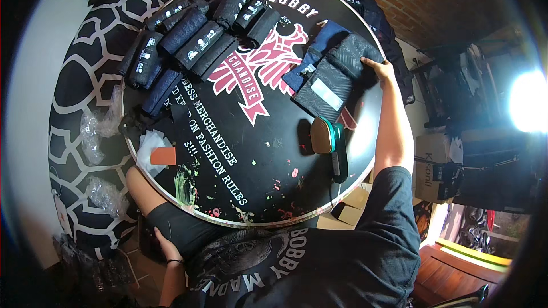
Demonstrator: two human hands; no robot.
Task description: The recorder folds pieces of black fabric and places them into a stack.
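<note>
My right hand point(379, 69) pinches the far right edge of a dark grey patterned folded cloth point(352, 60), thumb on top. A pale rectangular patch point(327, 93) shows on the cloth's near part. Under its left side lies a blue folded cloth point(334, 34). Just nearer to me, a handheld garment steamer point(339, 154) with a green rim and tan face rests on the round black table point(274, 165). Down by my left thigh, my left hand point(166, 246) lies against the black shorts, fingers stretched, holding nothing I can see.
Several rolled dark cloths point(200, 43) are heaped at the table's far left. A crumpled clear plastic bag point(149, 147) and an orange card point(163, 155) sit at the left rim. Cardboard boxes point(355, 198) stand below the right edge; a bright lamp point(528, 102) shines at right.
</note>
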